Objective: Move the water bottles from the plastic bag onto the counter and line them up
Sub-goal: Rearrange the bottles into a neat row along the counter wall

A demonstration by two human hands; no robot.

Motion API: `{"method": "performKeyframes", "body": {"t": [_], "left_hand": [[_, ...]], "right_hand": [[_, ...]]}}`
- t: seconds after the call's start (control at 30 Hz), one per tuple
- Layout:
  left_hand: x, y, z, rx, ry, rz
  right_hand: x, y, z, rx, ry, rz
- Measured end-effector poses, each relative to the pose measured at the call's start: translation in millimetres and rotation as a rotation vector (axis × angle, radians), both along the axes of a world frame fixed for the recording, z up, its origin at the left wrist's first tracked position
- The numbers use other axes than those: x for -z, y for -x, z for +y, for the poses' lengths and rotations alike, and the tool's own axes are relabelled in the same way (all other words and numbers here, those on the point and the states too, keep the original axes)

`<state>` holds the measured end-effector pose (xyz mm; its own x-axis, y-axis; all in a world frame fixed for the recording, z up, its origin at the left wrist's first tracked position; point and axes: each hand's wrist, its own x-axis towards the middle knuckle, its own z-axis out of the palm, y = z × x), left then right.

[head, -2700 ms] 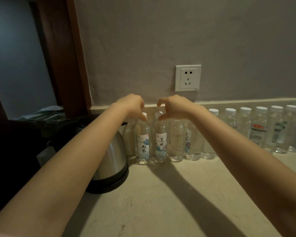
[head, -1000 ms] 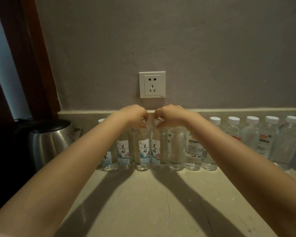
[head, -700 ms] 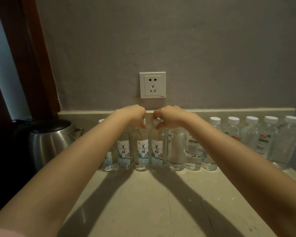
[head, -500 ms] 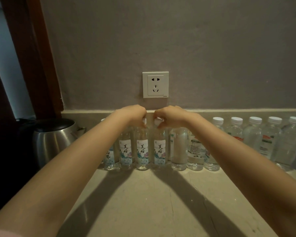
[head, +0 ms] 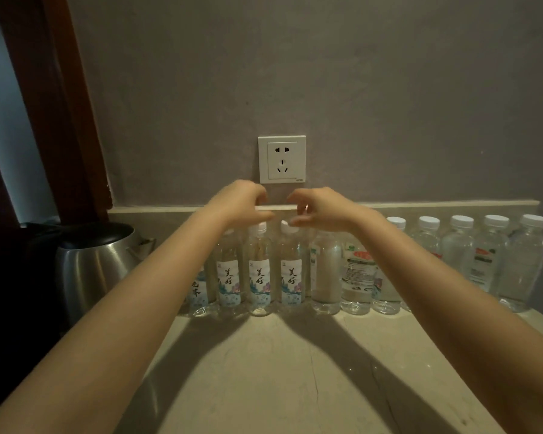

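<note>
The left hand (head: 242, 203) and right hand (head: 322, 209) hover, fingers loosely curled, at the white caps of two upright water bottles (head: 259, 270) lined along the worktop's (head: 279, 371) far edge.

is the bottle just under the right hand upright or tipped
Upright. The bottle stands on its base on the counter, cap up, label vertical.

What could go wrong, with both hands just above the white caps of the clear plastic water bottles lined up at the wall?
1. The clear plastic water bottles stand close together on the beige stone counter; a nudge from the left hand or right hand might tip one into its neighbours.
2. The steel kettle sits near the row's left end, so a bottle pushed leftward could knock it.
</note>
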<state>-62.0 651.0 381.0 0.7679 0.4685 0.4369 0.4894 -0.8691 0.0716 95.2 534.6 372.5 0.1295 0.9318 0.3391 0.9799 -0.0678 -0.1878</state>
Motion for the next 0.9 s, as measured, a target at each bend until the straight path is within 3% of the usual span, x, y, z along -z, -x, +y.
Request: {"method": "performKeyframes", "body": {"t": [0.13,0.27,0.37,0.53,0.7,0.9], "left_hand": [[-37,-7,-15,0.115,0.047,-0.296],[-43,-35,-40,0.272,0.090,-0.396],[-20,-64,-57,0.306,0.147,-0.316],[13,-102,-67,0.193,0.181,-0.115],[21,-119,-76,0.032,0.259,-0.053],[18,-126,-86,-0.191,0.204,0.061]], "right_hand": [[-29,-13,-29,0.087,-0.165,0.053],[-38,-31,-61,0.195,-0.233,0.055],[-29,-49,-78,0.267,-0.180,0.040],[-8,-79,-88,0.309,-0.072,-0.023],[4,-101,-83,0.133,0.009,0.026],[9,-126,-72,-0.044,0.047,-0.085]]}}
